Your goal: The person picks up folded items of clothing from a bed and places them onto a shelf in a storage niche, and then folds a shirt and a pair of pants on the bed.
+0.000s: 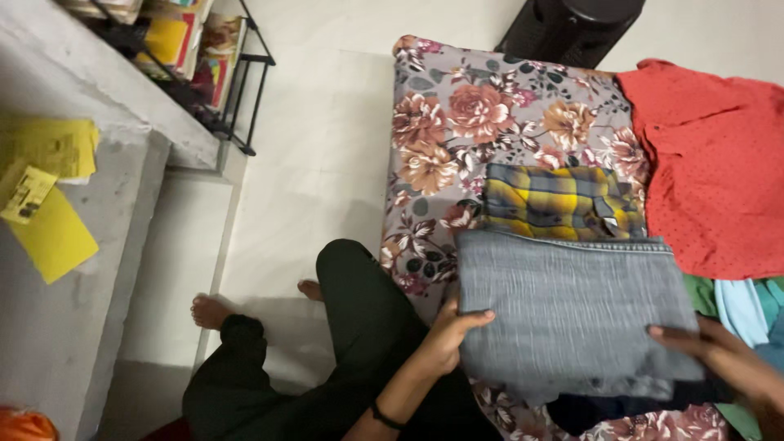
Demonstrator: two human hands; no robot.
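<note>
Two hands on one folded grey ribbed cloth garment point(572, 306) right now: left hand point(453, 331) clamps its near-left edge, thumb on top, while right hand point(719, 351) lies flat on the right corner, fingers together. It sits on the floral-print mattress point(441, 131), touching a folded yellow-and-blue plaid shirt point(555, 204) just behind. Those two look folded already; the spread red dotted shirt point(719, 163) and the crumpled green and light-blue clothes point(743, 306) at right appear unfolded yet.

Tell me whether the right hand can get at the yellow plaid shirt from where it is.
Probably yes: the right hand rests on the folded grey garment, and the yellow plaid shirt lies just beyond, uncovered.
</note>
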